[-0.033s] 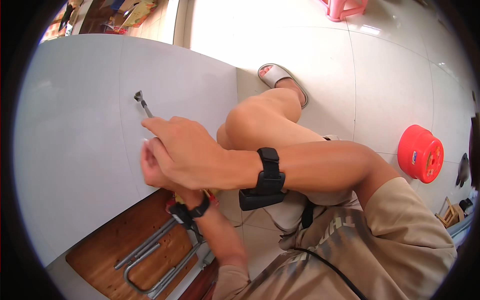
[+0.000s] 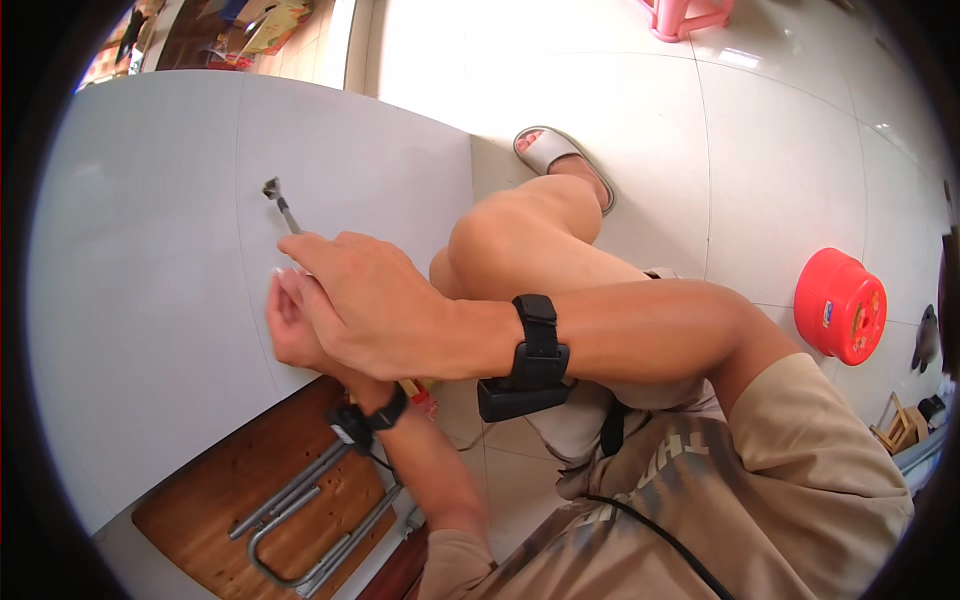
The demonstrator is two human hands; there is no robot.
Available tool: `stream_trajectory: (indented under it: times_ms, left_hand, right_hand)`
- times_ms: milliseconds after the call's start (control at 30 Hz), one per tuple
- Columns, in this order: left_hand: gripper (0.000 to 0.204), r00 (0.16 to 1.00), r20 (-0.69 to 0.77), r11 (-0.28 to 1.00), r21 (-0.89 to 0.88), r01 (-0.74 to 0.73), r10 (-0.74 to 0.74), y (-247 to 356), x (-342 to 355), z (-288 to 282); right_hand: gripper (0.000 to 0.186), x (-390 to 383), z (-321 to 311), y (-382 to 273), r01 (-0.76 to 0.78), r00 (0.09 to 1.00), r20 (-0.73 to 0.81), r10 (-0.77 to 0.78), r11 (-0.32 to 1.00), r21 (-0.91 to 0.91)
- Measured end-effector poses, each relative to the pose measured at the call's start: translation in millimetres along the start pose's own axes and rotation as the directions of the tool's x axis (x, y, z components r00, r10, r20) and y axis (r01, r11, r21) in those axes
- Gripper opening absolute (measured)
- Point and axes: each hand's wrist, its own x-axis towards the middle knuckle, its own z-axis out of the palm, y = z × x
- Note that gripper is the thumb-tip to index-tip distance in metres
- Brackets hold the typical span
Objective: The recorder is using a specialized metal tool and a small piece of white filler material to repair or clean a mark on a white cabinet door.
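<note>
On the white panel [image 2: 150,300] lying flat in front of the knees, a slim metal tool [image 2: 282,208] with a dark head is being worked, its shaft slanting up and to the left out of the hands. The right hand [image 2: 370,305] is laid over the top, fingers curled down around the lower part of the shaft, so the tool is taken to be held closed in that fist. The left hand [image 2: 290,325] is tucked beneath and mostly covered; whether it is clasped on the tool or simply pressed to the panel cannot be told.

For this step to go well, the shaft is best kept at a steady angle, with pressure sent straight down its length from the upper hand while the lower hand is used as a guide close to the panel. The tip should be watched, since a smooth surface would likely let it skate.

Black bands are worn on both wrists. Below the panel, a brown wooden board [image 2: 215,500] with a bent grey metal tube frame [image 2: 300,515] is seen.

Now the packaging: at top left, beyond the panel's far edge, a heap of coloured printed packs [image 2: 255,25] is glimpsed, too small to read. At right, on the tiled floor [image 2: 780,170], 1 round red stool [image 2: 840,305] carries a small label on its side. A pink stool [image 2: 690,15] is cut off at the top edge.
</note>
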Motion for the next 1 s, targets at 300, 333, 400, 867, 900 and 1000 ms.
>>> stream_trajectory:
  times_ms: [300, 333, 400, 867, 900, 1000]
  left_hand:
    - [0.025, 0.961, 0.218, 0.972, 0.200, 0.127, -0.171, -52.1, 66.8, 15.1]
    - [0.025, 0.956, 0.229, 0.968, 0.210, 0.138, -0.186, -59.8, 56.2, 12.3]
    - [0.024, 0.945, 0.239, 0.961, 0.216, 0.174, -0.225, -77.9, 34.4, -0.7]
    - [0.023, 0.738, 0.171, 0.755, 0.062, 0.653, -0.653, -158.9, -241.9, -82.4]
    - [0.023, 0.730, 0.157, 0.743, 0.044, 0.668, -0.666, -154.6, -253.7, -84.8]
    - [0.023, 0.723, 0.129, 0.729, 0.006, 0.684, -0.679, -153.8, -264.9, -85.3]
  right_hand:
    - [0.019, 16.1, -22.2, -9.8, -0.227, 0.968, 0.159, 0.196, 0.949, 0.218]
    - [0.020, 15.1, -21.8, -12.4, -0.286, 0.953, 0.201, 0.228, 0.897, 0.337]
    - [0.020, 3.9, -8.1, -1.9, -0.181, 0.974, 0.176, 0.144, 0.960, 0.215]
    - [0.014, -15.3, -23.7, -24.2, -0.123, 0.758, 0.651, 0.025, 0.987, 0.105]
    - [0.014, -16.0, -24.2, -26.5, -0.128, 0.743, 0.669, 0.019, 0.985, 0.114]
    - [0.012, -17.1, -19.5, -31.3, -0.129, 0.715, 0.699, 0.012, 0.985, 0.114]
